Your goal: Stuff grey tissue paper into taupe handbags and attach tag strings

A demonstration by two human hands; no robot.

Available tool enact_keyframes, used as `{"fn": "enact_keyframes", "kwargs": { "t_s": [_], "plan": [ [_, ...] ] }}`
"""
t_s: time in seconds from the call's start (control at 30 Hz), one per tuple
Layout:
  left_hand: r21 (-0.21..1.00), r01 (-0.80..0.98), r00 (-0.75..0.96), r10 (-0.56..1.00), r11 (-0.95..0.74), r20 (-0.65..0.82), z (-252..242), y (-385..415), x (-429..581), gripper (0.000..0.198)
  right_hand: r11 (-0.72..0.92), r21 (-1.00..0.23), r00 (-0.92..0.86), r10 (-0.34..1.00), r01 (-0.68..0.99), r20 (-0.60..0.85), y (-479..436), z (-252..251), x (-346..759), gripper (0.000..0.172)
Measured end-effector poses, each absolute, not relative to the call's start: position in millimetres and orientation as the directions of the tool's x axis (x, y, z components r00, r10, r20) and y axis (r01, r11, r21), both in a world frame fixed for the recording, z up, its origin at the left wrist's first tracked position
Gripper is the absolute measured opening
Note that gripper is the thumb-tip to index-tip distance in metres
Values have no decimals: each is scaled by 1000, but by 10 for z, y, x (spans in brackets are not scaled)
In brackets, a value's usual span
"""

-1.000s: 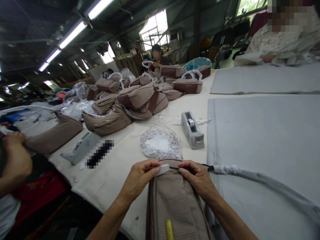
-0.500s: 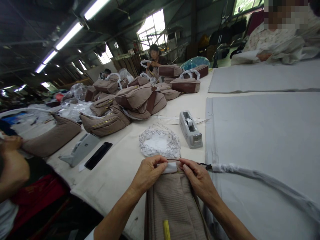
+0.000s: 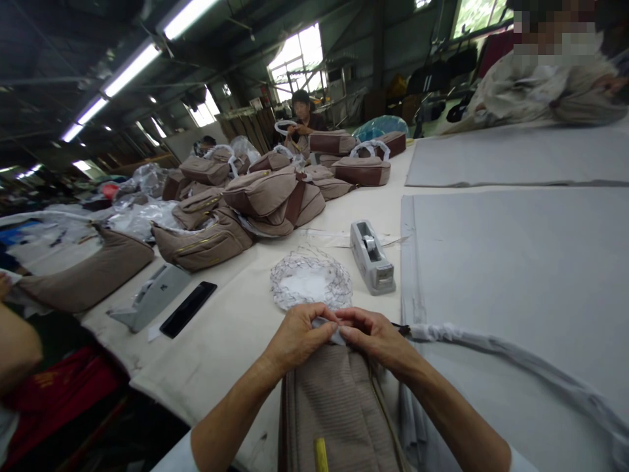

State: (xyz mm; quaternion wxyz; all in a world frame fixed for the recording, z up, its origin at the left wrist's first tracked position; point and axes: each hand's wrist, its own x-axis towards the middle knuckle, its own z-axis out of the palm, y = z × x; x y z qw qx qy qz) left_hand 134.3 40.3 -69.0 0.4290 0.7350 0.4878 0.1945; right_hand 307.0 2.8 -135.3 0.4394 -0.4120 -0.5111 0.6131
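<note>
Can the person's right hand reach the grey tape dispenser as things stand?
Probably yes: the tape dispenser stands just beyond the right hand, bare table between them, though that hand pinches white paper on the bag.

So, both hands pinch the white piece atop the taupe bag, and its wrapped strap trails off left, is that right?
Not quite: the head view shows the wrapped strap trailing off right. The left hand and right hand do pinch the white piece atop the taupe bag.
</note>
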Motion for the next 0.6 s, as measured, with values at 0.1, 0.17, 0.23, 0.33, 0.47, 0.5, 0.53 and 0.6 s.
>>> {"fn": "enact_keyframes", "kwargs": {
  "t_s": [0.1,0.17,0.23,0.33,0.47,0.5,0.53,0.6],
  "plan": [
    [863,503,419,884,-35,-208,-736,439,1345,14,-164,-973,-308,945,-159,-109,110,-1339,3071,32],
    [888,457,403,876,58,-264,-755,470,1345,20,-145,-981,-274,956,-125,-106,145,-1333,3056,32],
    [889,444,391,868,114,-307,-762,503,1338,28,-109,-990,-257,963,-86,-84,168,-1321,3045,32],
    [856,484,376,839,183,-393,-769,548,1334,26,-90,-995,-277,958,-37,-76,187,-1310,3053,32],
    [852,489,367,842,187,-395,-805,581,1393,13,-100,-994,-286,954,-36,-86,196,-1346,3079,35],
    [861,478,370,848,175,-379,-815,584,1417,12,-112,-993,-279,955,-42,-96,195,-1360,3084,37],
    [870,467,376,855,159,-358,-822,586,1439,12,-128,-990,-279,954,-52,-108,192,-1373,3089,38],
    [888,446,392,868,110,-304,-829,587,1471,11,-157,-984,-305,944,-81,-125,185,-1391,3098,39]
  ]
}}
